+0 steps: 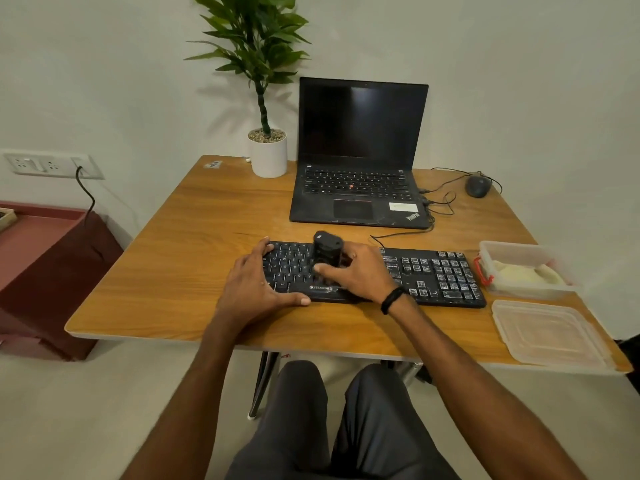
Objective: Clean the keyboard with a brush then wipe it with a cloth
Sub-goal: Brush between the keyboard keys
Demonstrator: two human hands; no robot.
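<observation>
The keyboard (433, 275) lies left-to-right on the worktop (194, 244); the right hand (360, 275) grips the upright brush (327, 252), the left hand (256, 282) rests on the keys, fingers spread.

The keyboard (433, 271) bears "ZEBRONICS" in pale letters on its near edge, and one bottom-row key reads "Alt". The laptop (356, 188) shows "ThinkPad" at its palm rest's right corner; the print on its white sticker (403, 206) is too small to read.

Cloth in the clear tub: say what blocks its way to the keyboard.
The pale cloth lies in the open clear plastic tub right of the black keyboard; only the tub's own wall stands between.
</observation>
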